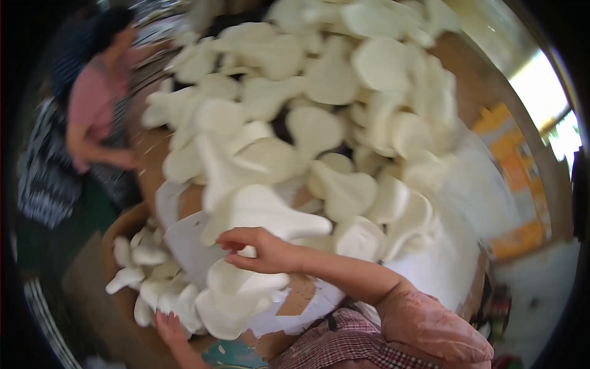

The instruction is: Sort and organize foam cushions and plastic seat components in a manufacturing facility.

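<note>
My right hand [261, 250] is over the near part of the pile, its fingers bent and its thumb held apart from them. Just beyond it lies a white saddle-shaped foam pad [264, 212], its narrow end pointing right. Another foam pad [236, 295] lies on the near side of that hand. My left hand [171, 327] is low at the left, fingers spread against the foam pads [169, 298] heaped in a round brown container [117, 230]. I see nothing gripped in either hand, though the picture is somewhat blurred.
A large heap of similar foam pads [332, 71] covers the brown table [464, 77]. White sheets [190, 246] lie partly beneath them. At the far left, a person in a pink top [101, 104] works at the table's edge. Yellow-orange sheeting [513, 166] lies at the right.
</note>
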The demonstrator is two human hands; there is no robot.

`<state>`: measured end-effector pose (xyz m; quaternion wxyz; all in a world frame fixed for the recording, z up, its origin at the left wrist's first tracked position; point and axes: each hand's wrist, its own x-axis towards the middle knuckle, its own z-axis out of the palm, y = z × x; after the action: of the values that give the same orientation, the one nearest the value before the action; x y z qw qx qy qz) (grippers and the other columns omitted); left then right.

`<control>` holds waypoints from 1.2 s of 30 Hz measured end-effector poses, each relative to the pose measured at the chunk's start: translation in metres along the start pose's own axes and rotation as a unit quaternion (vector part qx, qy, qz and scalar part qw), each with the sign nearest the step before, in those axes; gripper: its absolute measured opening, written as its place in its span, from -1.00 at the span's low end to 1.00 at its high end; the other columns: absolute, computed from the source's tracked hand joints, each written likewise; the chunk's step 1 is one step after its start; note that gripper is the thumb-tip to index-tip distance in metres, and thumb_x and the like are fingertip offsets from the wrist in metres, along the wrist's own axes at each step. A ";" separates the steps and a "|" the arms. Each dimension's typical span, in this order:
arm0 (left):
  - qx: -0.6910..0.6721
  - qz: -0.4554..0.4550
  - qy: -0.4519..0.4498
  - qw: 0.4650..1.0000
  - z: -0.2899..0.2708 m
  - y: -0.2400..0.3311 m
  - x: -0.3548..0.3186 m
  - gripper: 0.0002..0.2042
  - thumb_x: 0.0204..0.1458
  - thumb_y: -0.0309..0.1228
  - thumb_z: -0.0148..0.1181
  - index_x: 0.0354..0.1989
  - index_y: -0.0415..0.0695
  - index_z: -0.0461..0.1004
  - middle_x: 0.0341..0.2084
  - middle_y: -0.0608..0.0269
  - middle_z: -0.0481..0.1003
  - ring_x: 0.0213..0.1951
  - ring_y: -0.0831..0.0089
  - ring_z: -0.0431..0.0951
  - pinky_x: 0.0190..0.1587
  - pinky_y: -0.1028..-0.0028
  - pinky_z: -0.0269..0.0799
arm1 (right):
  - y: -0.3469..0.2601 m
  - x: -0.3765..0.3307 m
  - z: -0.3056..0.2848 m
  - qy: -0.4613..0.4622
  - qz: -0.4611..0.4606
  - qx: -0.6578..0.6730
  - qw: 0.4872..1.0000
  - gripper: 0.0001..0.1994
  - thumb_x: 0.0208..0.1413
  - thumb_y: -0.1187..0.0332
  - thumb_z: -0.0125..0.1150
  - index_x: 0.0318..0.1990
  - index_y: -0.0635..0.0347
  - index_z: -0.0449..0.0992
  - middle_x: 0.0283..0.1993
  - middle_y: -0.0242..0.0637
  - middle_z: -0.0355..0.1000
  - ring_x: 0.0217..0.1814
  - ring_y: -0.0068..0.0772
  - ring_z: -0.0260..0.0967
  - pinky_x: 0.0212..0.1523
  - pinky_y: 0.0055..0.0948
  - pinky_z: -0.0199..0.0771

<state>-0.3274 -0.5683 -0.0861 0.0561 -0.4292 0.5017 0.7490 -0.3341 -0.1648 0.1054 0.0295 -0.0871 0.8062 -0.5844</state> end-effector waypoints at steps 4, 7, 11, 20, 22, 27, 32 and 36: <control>0.085 0.028 -0.072 0.993 0.050 -0.037 -0.048 -0.50 -0.02 -0.15 0.06 0.08 -0.12 0.22 -0.03 0.16 0.30 -0.05 0.27 0.32 0.06 0.29 0.12 | 0.020 -0.160 -0.148 0.341 -0.055 -0.166 0.924 -0.71 -0.04 0.57 0.13 -0.10 0.26 0.42 -0.24 -0.25 0.45 -0.28 -0.51 0.43 -0.20 -0.54 0.42; 0.283 0.099 -0.161 0.940 0.110 -0.057 -0.119 -0.62 -0.04 -0.22 0.07 -0.07 -0.14 0.36 -0.24 0.21 0.44 -0.20 0.40 0.40 -0.08 0.41 0.26 | 0.020 -0.283 -0.250 0.632 -0.016 -0.224 0.741 -0.84 0.11 0.55 -0.02 -0.16 0.30 0.41 -0.29 -0.31 0.43 -0.27 -0.50 0.37 -0.17 -0.53 0.38; 0.336 0.041 -0.333 0.880 0.196 -0.118 -0.195 -0.67 -0.10 -0.42 0.15 -0.11 -0.18 0.39 -0.34 0.22 0.46 -0.31 0.48 0.45 -0.26 0.56 0.36 | 0.095 -0.483 -0.351 0.761 0.246 -0.106 0.590 -0.69 0.06 0.19 0.12 -0.14 0.21 0.42 -0.24 -0.36 0.38 -0.25 -0.53 0.26 -0.23 -0.54 0.29; 0.530 0.406 -0.485 0.566 0.359 -0.240 -0.308 -0.14 -0.26 -0.12 0.34 0.23 -0.08 0.02 0.19 -0.07 0.06 0.22 0.08 0.07 0.15 0.14 0.10 | 0.210 -0.462 -0.349 0.398 0.293 0.435 0.752 -0.50 0.11 0.00 -0.02 0.10 0.12 0.30 0.08 -0.26 0.34 0.09 -0.31 0.29 0.10 -0.29 0.29; 0.663 0.347 -0.390 0.537 0.394 -0.247 -0.313 -0.07 -0.28 0.08 0.26 0.27 -0.01 -0.06 0.24 -0.03 0.00 0.24 0.05 0.03 0.16 0.01 0.04 | 0.200 -0.459 -0.365 0.318 0.379 0.388 0.777 -0.49 0.11 0.08 0.02 0.17 0.10 0.23 0.14 -0.27 0.30 0.18 -0.33 0.23 0.16 -0.29 0.25; 0.710 0.281 -0.420 0.491 0.404 -0.248 -0.318 -0.09 -0.33 0.15 0.24 0.26 0.13 0.01 0.28 0.10 -0.05 0.25 0.08 0.03 0.16 -0.09 -0.04 | 0.179 -0.432 -0.359 0.294 0.324 0.377 0.816 -0.21 -0.20 0.49 0.14 0.29 0.15 -0.02 0.19 -0.07 0.17 0.16 -0.15 0.23 0.07 -0.27 0.33; 0.652 0.304 -0.525 0.455 0.354 -0.254 -0.335 -0.20 -0.38 0.00 0.27 0.19 0.14 0.18 0.24 0.16 0.06 0.22 0.13 0.11 0.13 -0.05 0.04 | 0.129 -0.409 -0.290 0.369 0.276 0.269 0.846 -0.15 -0.34 0.56 0.19 0.28 0.12 0.04 0.13 -0.09 0.23 0.10 -0.18 0.26 0.01 -0.29 0.37; 0.574 0.390 -0.499 0.519 0.297 -0.215 -0.326 -0.23 -0.40 -0.14 0.29 0.16 0.07 0.21 0.18 0.12 0.14 0.18 0.15 0.17 0.09 0.01 0.13 | 0.082 -0.371 -0.229 0.385 0.204 0.222 0.872 -0.20 -0.28 0.52 0.25 0.25 0.28 0.06 0.11 -0.17 0.25 0.12 -0.28 0.23 0.05 -0.37 0.30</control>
<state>-0.1875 -0.1123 0.0285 0.2342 0.3789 0.8295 0.3370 -0.0120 0.1398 0.0799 -0.1466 0.3200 0.6025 -0.7163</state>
